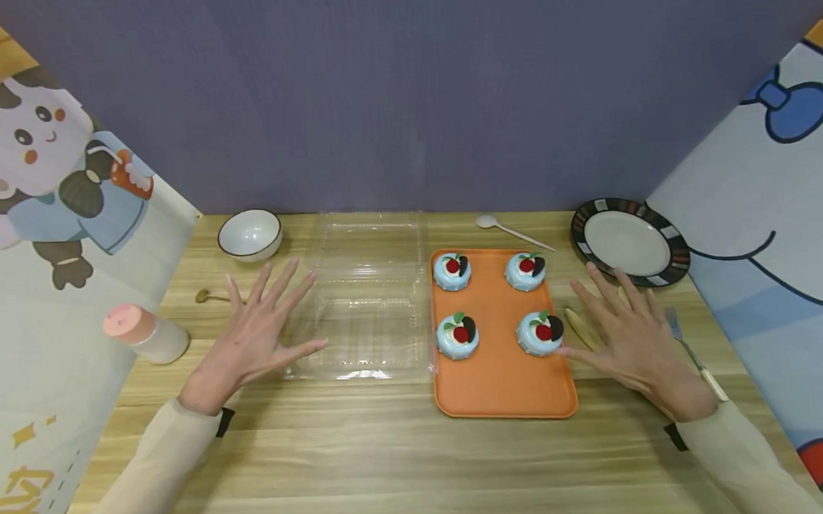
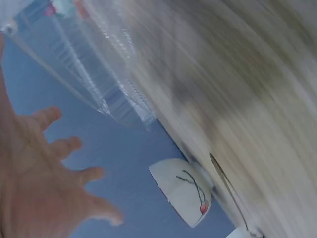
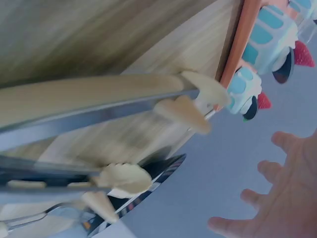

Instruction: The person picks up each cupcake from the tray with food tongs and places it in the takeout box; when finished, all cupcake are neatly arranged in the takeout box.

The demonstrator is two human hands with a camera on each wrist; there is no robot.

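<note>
My left hand (image 1: 252, 337) is spread with straight fingers over the table, beside a clear plastic clamshell box (image 1: 367, 351) whose lid lies folded back. Its palm shows in the left wrist view, with nothing held. My right hand (image 1: 636, 343) also has its fingers spread, just right of an orange tray (image 1: 503, 391). On that tray sit several small blue cakes (image 1: 458, 337), each topped with a red berry, a green leaf and a dark round piece. Partly hidden beneath the right hand are beige tongs (image 3: 99, 99) with grey edges.
At the back left stands a white bowl (image 1: 250, 235), with a small golden spoon (image 1: 206, 296) nearer. A pink-capped bottle (image 1: 146, 334) is at the left edge. Behind the tray lies a white spoon (image 1: 514, 231). A dark-rimmed plate (image 1: 628, 241) and a fork (image 1: 695, 359) are right.
</note>
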